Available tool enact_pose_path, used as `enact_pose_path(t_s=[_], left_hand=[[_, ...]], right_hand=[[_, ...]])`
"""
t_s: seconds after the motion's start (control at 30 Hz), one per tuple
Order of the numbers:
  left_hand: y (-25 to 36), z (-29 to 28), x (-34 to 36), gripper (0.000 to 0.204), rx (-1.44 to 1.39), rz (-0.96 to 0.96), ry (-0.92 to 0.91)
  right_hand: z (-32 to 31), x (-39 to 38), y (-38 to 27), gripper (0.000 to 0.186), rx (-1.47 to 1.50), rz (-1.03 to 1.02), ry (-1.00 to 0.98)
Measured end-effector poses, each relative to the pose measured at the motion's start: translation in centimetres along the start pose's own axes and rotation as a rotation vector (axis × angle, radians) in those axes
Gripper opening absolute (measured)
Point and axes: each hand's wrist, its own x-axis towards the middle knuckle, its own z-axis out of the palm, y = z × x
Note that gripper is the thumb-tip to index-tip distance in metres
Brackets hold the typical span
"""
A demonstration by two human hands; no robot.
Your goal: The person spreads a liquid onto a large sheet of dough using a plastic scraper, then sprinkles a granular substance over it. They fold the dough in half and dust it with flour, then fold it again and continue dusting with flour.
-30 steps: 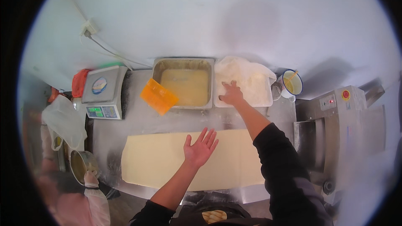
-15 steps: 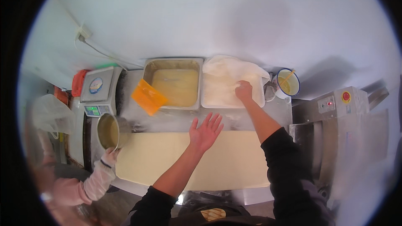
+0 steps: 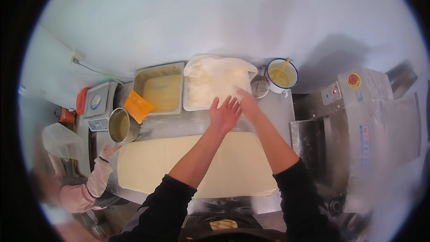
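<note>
My left hand (image 3: 225, 114) is open, palm up and fingers apart, above the far edge of a long flat sheet of dough (image 3: 156, 161). Close beside it, my right hand (image 3: 245, 101) is closed on flour, its fingertips whitened and slightly blurred. Both hands are at the near right edge of a white tub of flour (image 3: 210, 87), which has a white cloth (image 3: 219, 62) over its back. The dough lies across the table in front of me, under my forearms.
To the left stand a metal pan of yellowish paste (image 3: 161, 89), an orange scraper (image 3: 138, 106), a metal pot (image 3: 123, 125) and a scale (image 3: 98, 103). A co-worker's hand (image 3: 109, 151) is near the pot. An enamel mug (image 3: 282, 78) and a steel machine (image 3: 354, 121) are at right.
My right hand has come out of the flour toward my left hand. The co-worker's hand has let go of the pot, which now stands on the table. My view has shifted to the right.
</note>
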Motion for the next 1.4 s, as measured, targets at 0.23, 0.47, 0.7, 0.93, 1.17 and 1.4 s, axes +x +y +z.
enact_pose_path(t_s=[0.23, 0.47, 0.7, 0.93, 1.17, 1.4], left_hand=[[-0.3, 4.1, 0.7, 0.086, 0.01, -0.017, -0.117], [0.6, 2.7, 1.1, 0.097, 0.368, 0.178, -0.066], [2.4, 3.6, 1.1, 0.085, 0.4, 0.144, 0.096], [9.8, 1.9, 1.7, 0.074, 0.6, 0.044, 0.135], [12.8, -4.4, 9.3, 0.062, 1.145, 0.365, 0.507], [12.4, -3.8, 9.3, 0.07, 0.174, -0.032, 0.376]], right_hand=[[0.3, -2.2, -2.2, 0.057, -0.765, -0.324, -0.086], [4.0, 0.7, -1.8, 0.067, -0.461, -0.033, -0.028], [8.0, 4.7, 0.7, 0.062, -0.141, 0.083, 0.047], [3.9, 12.3, 3.7, 0.055, -1.007, 0.089, 0.181], [7.2, 11.2, 7.7, 0.061, -0.646, 0.156, 0.447], [12.8, 9.6, 6.0, 0.066, -0.333, 0.114, 0.296]])
